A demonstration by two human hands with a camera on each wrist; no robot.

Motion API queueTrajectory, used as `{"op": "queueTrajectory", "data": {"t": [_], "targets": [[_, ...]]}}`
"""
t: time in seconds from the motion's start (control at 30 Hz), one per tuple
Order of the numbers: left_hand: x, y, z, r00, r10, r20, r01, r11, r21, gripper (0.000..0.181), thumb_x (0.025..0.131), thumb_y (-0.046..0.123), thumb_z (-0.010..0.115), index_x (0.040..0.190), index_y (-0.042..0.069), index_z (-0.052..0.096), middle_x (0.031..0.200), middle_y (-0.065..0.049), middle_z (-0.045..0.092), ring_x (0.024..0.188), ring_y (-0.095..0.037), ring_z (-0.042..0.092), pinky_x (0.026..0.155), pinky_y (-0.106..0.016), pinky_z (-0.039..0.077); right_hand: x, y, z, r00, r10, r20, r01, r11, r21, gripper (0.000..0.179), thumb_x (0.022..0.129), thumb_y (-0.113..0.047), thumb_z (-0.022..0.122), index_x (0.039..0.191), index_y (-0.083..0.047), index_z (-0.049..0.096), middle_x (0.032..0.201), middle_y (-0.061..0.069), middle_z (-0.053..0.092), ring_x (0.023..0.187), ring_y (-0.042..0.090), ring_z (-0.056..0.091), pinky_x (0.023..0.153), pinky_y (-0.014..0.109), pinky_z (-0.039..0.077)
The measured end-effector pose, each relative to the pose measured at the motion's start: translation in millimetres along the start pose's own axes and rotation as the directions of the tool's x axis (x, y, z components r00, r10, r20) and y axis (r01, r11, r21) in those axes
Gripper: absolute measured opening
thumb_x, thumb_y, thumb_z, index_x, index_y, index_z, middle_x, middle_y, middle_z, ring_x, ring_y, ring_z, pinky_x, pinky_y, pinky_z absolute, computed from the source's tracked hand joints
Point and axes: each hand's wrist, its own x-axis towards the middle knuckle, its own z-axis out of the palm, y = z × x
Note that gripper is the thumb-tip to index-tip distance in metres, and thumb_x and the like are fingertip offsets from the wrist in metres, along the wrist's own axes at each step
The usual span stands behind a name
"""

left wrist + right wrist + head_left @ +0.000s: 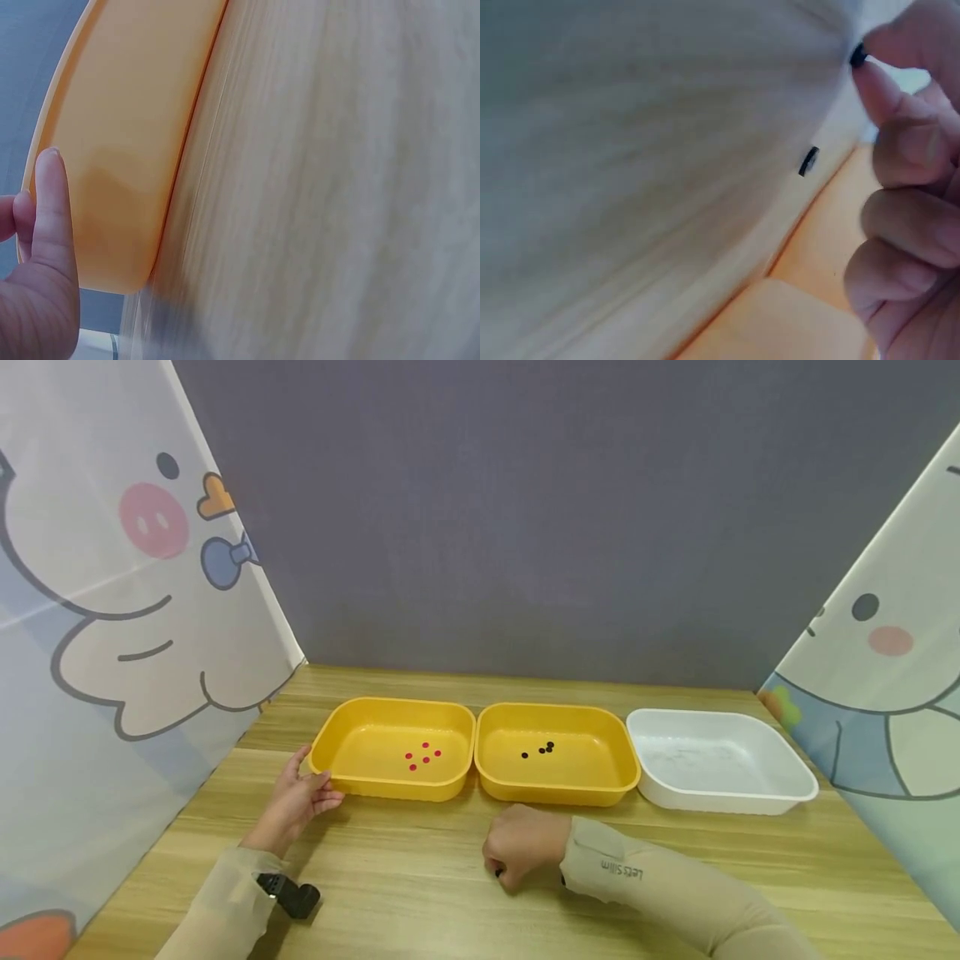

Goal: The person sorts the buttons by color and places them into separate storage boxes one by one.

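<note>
My left hand [295,802] holds the near left corner of the left yellow tray [352,785]; in the left wrist view one finger [52,202] lies along its outer wall. Several small red discs [426,760] lie in that tray. Just in front of the middle yellow tray [555,793], my right hand [522,845] pinches a small black disc [859,55] between thumb and index finger, the other fingers curled. Several black discs [550,746] lie in the middle tray. The right wrist view shows another black disc [808,161] on the table near a tray.
A white tray [712,800] stands right of the yellow ones, all in a row on the wooden table [420,893]. Behind rises a grey panel [525,527]. Cartoon-printed sheets flank the table at the left [90,568] and right [915,693].
</note>
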Motion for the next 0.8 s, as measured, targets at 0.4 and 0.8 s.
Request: {"op": "queueTrajectory", "data": {"t": [0.4,0.8], "targets": [[-0.4,2.2,0.5,1.0,-0.003,-0.007,0.003,1.0,0.003,0.074,0.101,-0.001,0.036,0.152,0.016,-0.016,0.071,-0.001,0.051,0.056,-0.01,0.064,0.06,-0.024,0.058,-26.2,23,-14,0.967,0.009,-0.254,0.016,0.995,0.096,0.004,0.075,-0.02,0.072,0.078,-0.021,0.071,0.068,-0.018,0.061,0.055,-0.008,0.039,0.054,0.007,0.039],[0.5,1.0,-0.1,1.0,-0.006,-0.005,0.006,1.0,-0.022,0.075,0.101,-0.002,0.036,0.152,0.016,-0.017,0.071,-0.001,0.053,0.058,-0.01,0.065,0.061,-0.024,0.058,-51.8,39,-16,0.827,-0.045,-0.56,0.067,0.998,0.018,0.012,0.065,-0.012,0.074,0.072,-0.019,0.068,0.055,-0.014,0.05,0.053,-0.008,0.03,0.049,0.006,0.032]]}}
